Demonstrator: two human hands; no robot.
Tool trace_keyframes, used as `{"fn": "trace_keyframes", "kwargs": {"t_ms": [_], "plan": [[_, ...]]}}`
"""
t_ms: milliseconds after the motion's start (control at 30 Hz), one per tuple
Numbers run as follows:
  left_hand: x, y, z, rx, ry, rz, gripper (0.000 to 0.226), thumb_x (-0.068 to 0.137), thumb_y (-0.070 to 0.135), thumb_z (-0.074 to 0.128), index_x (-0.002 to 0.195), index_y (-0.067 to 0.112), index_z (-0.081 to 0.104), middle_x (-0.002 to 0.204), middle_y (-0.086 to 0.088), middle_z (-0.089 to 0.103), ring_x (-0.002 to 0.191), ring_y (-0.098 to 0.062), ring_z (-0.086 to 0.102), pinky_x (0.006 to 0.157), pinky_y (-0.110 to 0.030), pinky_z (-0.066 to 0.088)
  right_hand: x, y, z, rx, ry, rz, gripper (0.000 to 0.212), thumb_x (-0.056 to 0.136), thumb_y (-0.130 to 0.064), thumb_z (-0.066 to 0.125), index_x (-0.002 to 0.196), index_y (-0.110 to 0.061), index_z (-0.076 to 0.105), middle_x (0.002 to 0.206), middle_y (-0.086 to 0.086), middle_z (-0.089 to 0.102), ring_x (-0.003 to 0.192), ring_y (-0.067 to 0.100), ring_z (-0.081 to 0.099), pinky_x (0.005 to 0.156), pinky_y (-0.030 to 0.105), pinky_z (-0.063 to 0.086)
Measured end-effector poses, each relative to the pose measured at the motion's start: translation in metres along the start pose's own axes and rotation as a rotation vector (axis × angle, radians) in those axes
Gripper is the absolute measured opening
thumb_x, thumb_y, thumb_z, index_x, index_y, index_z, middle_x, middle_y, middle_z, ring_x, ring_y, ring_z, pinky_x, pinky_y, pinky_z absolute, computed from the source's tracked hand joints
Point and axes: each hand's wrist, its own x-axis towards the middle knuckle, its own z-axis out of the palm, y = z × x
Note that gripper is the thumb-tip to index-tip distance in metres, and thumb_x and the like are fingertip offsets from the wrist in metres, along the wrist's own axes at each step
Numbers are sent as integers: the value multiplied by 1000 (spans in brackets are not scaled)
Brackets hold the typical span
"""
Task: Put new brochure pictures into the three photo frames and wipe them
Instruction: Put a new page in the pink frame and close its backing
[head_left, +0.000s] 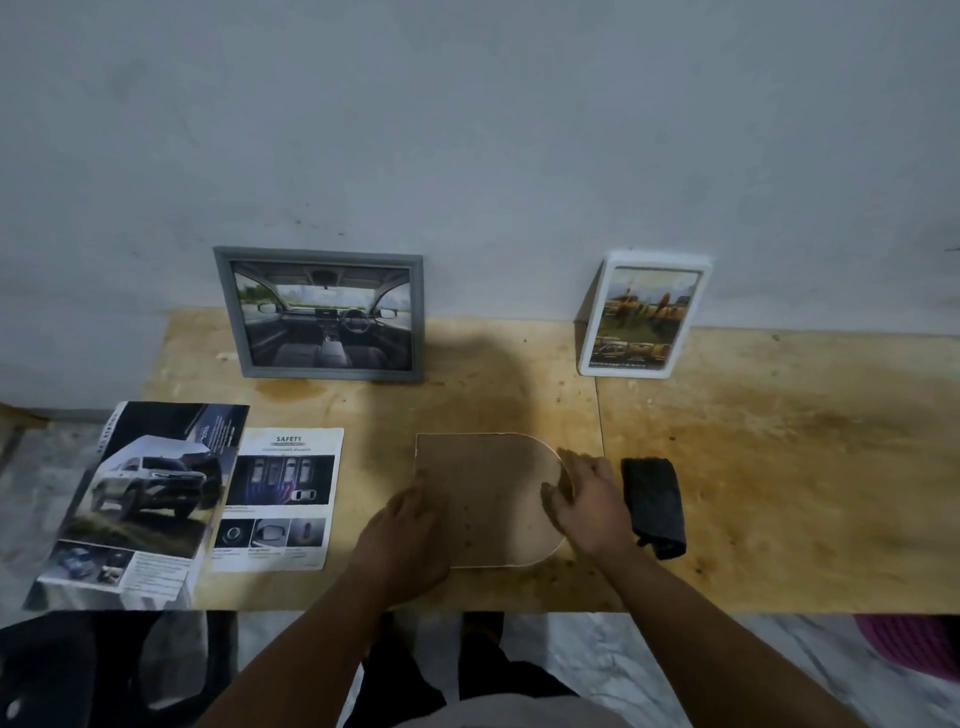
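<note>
Between the loose safety brochure page (280, 499) on the left and the dark folded cloth (653, 506) on the right, our left hand (410, 535) and right hand (584, 501) rest relaxed on the face-down arch-shaped brown-backed photo frame (488, 493), seemingly light, stiff, best gripped by its edges.

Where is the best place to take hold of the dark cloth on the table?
Pinch the dark cloth at its upper end, coming from above with the right hand beside it. It lies flat and folded on the table, so only top folds offer grip.
</note>
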Motion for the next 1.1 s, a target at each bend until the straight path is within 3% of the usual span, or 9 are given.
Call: {"fn": "trace_keyframes", "kwargs": {"t_ms": [200, 333, 467, 600, 733, 800, 933, 1033, 1100], "plan": [[2, 8, 27, 11, -65, -39, 107, 80, 56, 75, 163, 29, 12, 171, -11, -16, 158, -36, -10, 115, -47, 42, -16, -4, 8, 471, -18, 300, 43, 97, -36, 66, 131, -12, 60, 109, 4, 68, 91, 18, 61, 83, 36, 54], [2, 11, 33, 0, -27, -68, 99, 83, 41, 76, 162, 28, 17, 172, -10, -6, 159, -36, -2, 111, -45, 46, -10, -2, 4, 703, -24, 427, 19, 97, -25, 67, 114, -16, 68, 108, 3, 71, 97, 19, 66, 93, 40, 55], [3, 11, 31, -26, 62, -58, 99, 80, 46, 75, 161, 30, 21, 172, -6, 11, 158, -32, 11, 100, -44, 54, -2, -7, -20, 767, 12, 427, 17, 99, -12, 61, 111, -11, 73, 106, 5, 72, 94, 19, 65, 80, 30, 53], [6, 10, 5, 28, 367, 117, 72, 74, 54, 63, 140, 25, 56, 138, -1, 66, 126, -25, 65, 78, -32, 61, 19, -25, -64, 902, -6, 483, 20, 95, -21, 67, 86, -5, 72, 69, 15, 60, 49, 21, 49, 45, 28, 37], [22, 22, -46, -263, 515, 128, 46, 97, 53, 45, 132, 30, 64, 121, 6, 73, 103, -16, 70, 98, -38, 57, 45, -45, -104, 1209, -23, 431, 29, 94, -36, 69, 95, -7, 75, 68, 6, 63, 52, 15, 52, 49, 27, 42], [29, 27, -68, -515, 496, 37, 42, 100, 59, 44, 125, 31, 62, 102, 8, 74, 85, -13, 71, 77, -37, 62, 53, -53, -120, 1283, -10, 401, 28, 98, -36, 63, 101, -10, 75, 72, 2, 66, 55, 14, 56, 50, 27, 43], [40, 39, -81, -933, 582, -109, 28, 103, 46, 52, 117, 23, 62, 96, 0, 70, 84, -14, 71, 68, -36, 60, 60, -33, -125, 975, 136, 437, 18, 97, -26, 63, 99, -12, 75, 82, 6, 71, 70, 22, 63, 65, 36, 49], [43, 38, -63, -1211, 480, -262, 15, 106, 30, 55, 114, 21, 63, 95, -7, 72, 84, -25, 74, 71, -49, 64, 53, 10, -116, 665, 234, 477, 23, 98, -16, 59, 115, -10, 73, 108, 6, 71, 96, 26, 63, 90, 43, 55], [44, 30, -44, -1273, 405, -371, 19, 105, 33, 55, 115, 20, 64, 100, -9, 72, 89, -29, 72, 77, -55, 63, 43, 42, -109, 469, 206, 537, 30, 98, -25, 58, 124, -13, 67, 115, 8, 66, 101, 28, 60, 88, 42, 54]]}}
